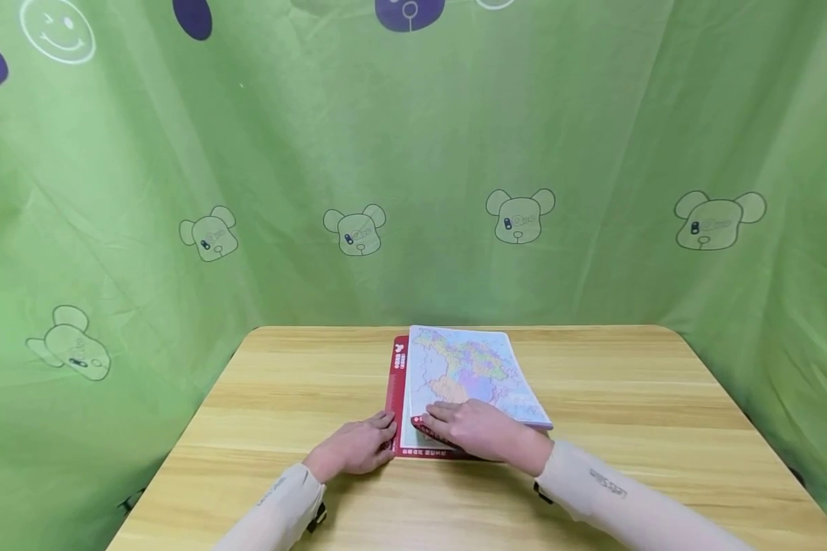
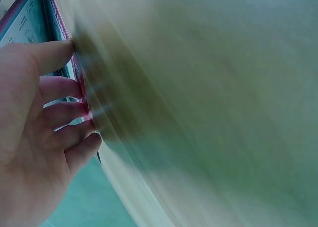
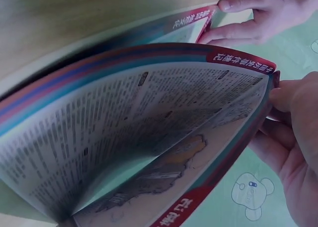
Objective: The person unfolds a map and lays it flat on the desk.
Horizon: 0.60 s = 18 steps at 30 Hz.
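A red-bordered map sheet (image 1: 397, 394) lies on the table, with a folded map (image 1: 472, 367) over it, its printed map side up. My right hand (image 1: 478, 430) pinches the folded map's near left corner between thumb and fingers. In the right wrist view the folded map (image 3: 124, 103) bows apart, showing dense print and a map panel inside, while my right hand (image 3: 303, 137) grips where its edges meet. My left hand (image 1: 360, 444) touches the red sheet's left edge near its lower corner. In the left wrist view my left hand (image 2: 44, 122) has thumb and fingertips spread along that edge.
The wooden table (image 1: 282, 383) extends to both sides and in front of the maps. A green curtain (image 1: 427, 153) with bear-head drawings hangs behind and beside it. The folded map's far edge reaches close to the table's back edge.
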### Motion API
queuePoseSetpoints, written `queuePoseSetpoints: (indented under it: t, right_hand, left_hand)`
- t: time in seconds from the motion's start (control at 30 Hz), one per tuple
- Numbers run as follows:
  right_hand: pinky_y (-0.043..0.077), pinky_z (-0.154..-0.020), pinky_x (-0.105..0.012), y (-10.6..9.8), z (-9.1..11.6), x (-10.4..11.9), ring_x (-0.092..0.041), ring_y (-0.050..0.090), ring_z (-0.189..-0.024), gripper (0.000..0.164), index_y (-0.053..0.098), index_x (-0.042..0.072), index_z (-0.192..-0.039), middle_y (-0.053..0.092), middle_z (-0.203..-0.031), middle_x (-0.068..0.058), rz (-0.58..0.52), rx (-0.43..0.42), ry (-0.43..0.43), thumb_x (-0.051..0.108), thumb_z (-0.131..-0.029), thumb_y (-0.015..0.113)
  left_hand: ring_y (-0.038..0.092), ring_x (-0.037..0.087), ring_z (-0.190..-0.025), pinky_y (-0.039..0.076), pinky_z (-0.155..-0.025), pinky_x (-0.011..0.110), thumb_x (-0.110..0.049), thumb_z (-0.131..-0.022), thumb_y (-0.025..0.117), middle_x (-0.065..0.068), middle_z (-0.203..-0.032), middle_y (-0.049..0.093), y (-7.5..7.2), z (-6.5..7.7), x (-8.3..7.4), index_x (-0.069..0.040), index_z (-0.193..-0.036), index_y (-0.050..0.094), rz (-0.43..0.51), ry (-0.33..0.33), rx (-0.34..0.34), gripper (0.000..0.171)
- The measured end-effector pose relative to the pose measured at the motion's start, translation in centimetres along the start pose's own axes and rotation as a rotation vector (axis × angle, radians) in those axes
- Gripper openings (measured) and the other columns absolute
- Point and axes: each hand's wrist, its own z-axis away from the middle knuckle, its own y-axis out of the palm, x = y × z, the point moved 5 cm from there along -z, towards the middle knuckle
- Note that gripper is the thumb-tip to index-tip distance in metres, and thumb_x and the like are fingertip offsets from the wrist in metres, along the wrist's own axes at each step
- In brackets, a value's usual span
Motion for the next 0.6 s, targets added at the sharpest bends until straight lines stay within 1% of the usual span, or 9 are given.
queuePoseSetpoints:
  t: [0.13,0.27,0.47,0.6]
  right_hand:
    - [0.057,-0.066,-0.029,-0.7,0.4,-0.2,-0.02,0.065,-0.102,0.029,0.063,0.01,-0.118,0.066,-0.115,-0.008,0.033,-0.033,-0.015,0.012,-0.089,0.06]
    - [0.057,-0.067,-0.029,-1.1,0.9,-0.5,-0.019,0.065,-0.1,0.029,0.064,0.009,-0.116,0.067,-0.113,-0.008,0.065,-0.064,-0.03,0.011,-0.089,0.056]
    - [0.057,-0.067,-0.03,-1.6,1.6,-0.9,-0.021,0.066,-0.098,0.033,0.066,0.008,-0.115,0.068,-0.111,-0.009,0.073,-0.117,-0.037,0.009,-0.092,0.042]
    - [0.057,-0.068,-0.031,-2.1,1.9,-1.1,-0.022,0.067,-0.096,0.04,0.066,0.008,-0.114,0.068,-0.109,-0.01,0.073,-0.157,-0.044,0.008,-0.095,0.031]
  left_hand:
    - [0.033,0.029,-0.136,0.034,-0.107,0.038,-0.039,-0.096,0.05,0.016,-0.147,0.037,0.0,0.0,-0.1,-0.002,-0.139,0.046,0.006,0.009,-0.003,0.056]
    - [0.033,0.03,-0.136,0.033,-0.108,0.037,-0.037,-0.097,0.05,0.018,-0.146,0.037,0.1,-0.1,-0.3,0.0,-0.139,0.046,0.011,0.018,-0.01,0.056]
    - [0.03,0.029,-0.137,0.03,-0.109,0.037,-0.038,-0.098,0.048,0.017,-0.148,0.033,0.3,-0.1,-0.3,-0.001,-0.14,0.043,0.028,-0.005,0.001,0.057]
    - [0.028,0.028,-0.138,0.029,-0.11,0.036,-0.037,-0.098,0.047,0.017,-0.15,0.031,0.3,-0.2,-0.3,-0.001,-0.142,0.041,0.046,-0.021,0.01,0.057]
